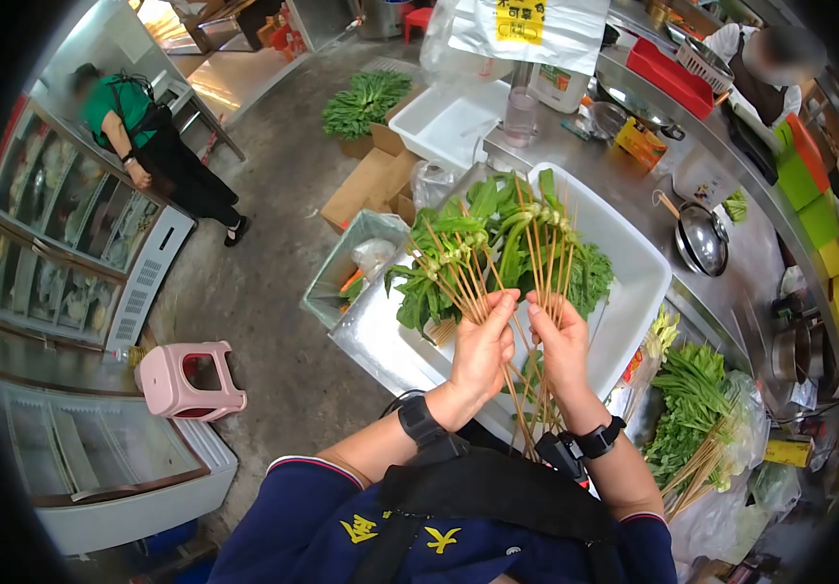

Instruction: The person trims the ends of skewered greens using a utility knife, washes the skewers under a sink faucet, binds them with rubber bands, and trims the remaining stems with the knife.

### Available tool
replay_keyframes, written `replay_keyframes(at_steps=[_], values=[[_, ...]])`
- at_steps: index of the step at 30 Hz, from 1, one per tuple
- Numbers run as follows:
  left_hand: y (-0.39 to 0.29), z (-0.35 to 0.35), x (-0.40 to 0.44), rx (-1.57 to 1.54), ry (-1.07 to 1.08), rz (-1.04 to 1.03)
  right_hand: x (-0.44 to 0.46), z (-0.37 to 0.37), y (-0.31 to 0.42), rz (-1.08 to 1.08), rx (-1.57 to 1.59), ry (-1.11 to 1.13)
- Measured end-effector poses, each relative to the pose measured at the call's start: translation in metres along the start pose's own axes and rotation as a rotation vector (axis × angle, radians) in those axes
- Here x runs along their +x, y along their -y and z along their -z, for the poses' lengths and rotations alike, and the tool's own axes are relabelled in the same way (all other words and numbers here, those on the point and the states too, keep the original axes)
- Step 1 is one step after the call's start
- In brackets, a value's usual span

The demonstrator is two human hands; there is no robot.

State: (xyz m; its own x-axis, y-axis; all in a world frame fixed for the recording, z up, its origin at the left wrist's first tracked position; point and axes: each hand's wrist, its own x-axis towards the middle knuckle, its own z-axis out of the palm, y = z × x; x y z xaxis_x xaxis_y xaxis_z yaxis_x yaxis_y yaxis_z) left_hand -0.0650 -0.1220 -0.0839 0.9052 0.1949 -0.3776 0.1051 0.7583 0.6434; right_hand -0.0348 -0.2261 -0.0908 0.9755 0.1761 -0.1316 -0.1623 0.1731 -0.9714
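My left hand point(481, 346) is closed around a bundle of thin wooden skewers with leafy greens point(426, 292) threaded on their far ends. Close beside it, my right hand point(559, 348) grips a second bundle of skewers point(543, 258), also tipped with green leaves. The bare skewer ends run back toward my body and cross below my hands. Both bundles are over a white plastic tub point(638, 258). Some leaves overlap, so I cannot tell exactly where one bundle ends and the other begins.
More skewered greens point(687, 404) lie at right on plastic. A bin point(327, 292) and a cardboard box point(372, 183) are left of the tub. A pink stool point(190, 382) stands near glass-fronted fridges point(59, 195). A person in green point(125, 112) is at upper left; another person is at upper right.
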Motion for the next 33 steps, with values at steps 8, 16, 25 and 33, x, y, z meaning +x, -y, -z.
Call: replay_keyframes(at_steps=[8,16,25,33], values=[[-0.005,0.000,0.001,-0.050,0.001,-0.076,0.006,0.016,0.016,-0.003,0.153,-0.042],[-0.028,0.015,0.007,-0.032,-0.013,-0.155,0.021,0.081,0.040,0.065,0.084,-0.235],[-0.014,0.015,0.014,0.332,0.064,-0.313,0.011,0.058,0.021,0.043,0.016,-0.053],[-0.020,0.007,0.003,0.026,0.017,-0.136,0.011,0.036,0.020,-0.061,0.110,-0.002]])
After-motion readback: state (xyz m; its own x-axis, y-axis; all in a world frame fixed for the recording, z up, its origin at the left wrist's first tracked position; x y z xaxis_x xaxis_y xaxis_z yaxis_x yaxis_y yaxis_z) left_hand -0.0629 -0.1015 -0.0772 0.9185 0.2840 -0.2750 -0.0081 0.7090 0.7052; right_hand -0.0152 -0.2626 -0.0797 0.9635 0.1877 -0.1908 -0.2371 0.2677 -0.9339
